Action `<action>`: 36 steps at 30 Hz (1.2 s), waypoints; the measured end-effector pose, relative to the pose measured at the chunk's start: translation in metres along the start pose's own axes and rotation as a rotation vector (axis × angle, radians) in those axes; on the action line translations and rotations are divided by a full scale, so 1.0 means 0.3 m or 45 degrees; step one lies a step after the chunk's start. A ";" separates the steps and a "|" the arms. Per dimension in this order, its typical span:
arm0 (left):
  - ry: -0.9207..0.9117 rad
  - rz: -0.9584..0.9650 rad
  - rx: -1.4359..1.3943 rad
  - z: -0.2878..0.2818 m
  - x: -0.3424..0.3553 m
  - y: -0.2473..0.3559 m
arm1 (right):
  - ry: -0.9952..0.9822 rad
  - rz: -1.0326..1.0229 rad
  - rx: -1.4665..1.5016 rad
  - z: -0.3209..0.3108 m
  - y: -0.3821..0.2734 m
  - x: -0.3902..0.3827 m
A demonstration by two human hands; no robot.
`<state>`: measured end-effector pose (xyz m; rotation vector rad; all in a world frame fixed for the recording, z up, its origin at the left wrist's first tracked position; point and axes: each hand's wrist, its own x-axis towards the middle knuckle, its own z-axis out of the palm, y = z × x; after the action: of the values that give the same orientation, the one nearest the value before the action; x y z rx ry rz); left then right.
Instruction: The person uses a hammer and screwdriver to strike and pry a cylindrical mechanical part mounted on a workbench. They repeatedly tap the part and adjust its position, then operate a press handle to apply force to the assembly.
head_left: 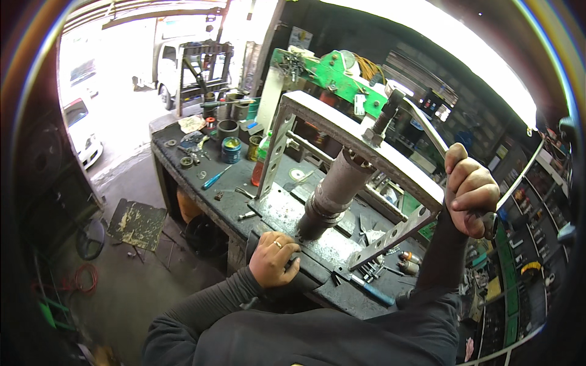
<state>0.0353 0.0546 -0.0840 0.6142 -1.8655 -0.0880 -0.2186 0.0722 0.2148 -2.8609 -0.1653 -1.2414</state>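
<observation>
My right hand (471, 192) is raised at the right, its fingers wrapped around the handle of a long metal wrench (427, 127). The wrench's far end sits at the head of a thick threaded bolt (384, 119), which passes through the top bar of a steel press frame (329, 113). Under that bar, a cylindrical metal part (337, 186) stands tilted, its darker lower end on a metal plate (281, 210). My left hand (276, 259), with a ring on one finger, is closed at the workbench's front edge; what lies beneath its fingers is hidden.
On the workbench (183, 174) stand a blue tin (231, 150), a red-filled bottle (259, 161) and a blue screwdriver (217, 176). A blue-handled tool (372, 290) lies near the right front edge. Behind is a green machine (339, 76); shelves of parts (525, 244) line the right.
</observation>
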 end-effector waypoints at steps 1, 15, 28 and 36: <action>0.030 -0.011 -0.040 -0.008 0.000 -0.010 | 0.124 -0.026 0.023 0.016 0.014 -0.010; -0.068 0.147 -0.327 -0.043 -0.003 -0.066 | 1.697 -0.103 0.291 0.197 -0.071 -0.001; -0.209 0.204 -0.360 -0.012 0.011 -0.053 | 2.162 -0.115 0.074 0.265 -0.085 0.117; -0.260 0.211 -0.361 -0.031 0.012 -0.061 | 2.096 -0.134 -0.038 0.327 -0.080 0.142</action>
<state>0.0495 0.0393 -0.0836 0.2608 -2.0455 -0.3102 -0.1210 0.1057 0.1780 -1.0212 -0.2079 -2.9334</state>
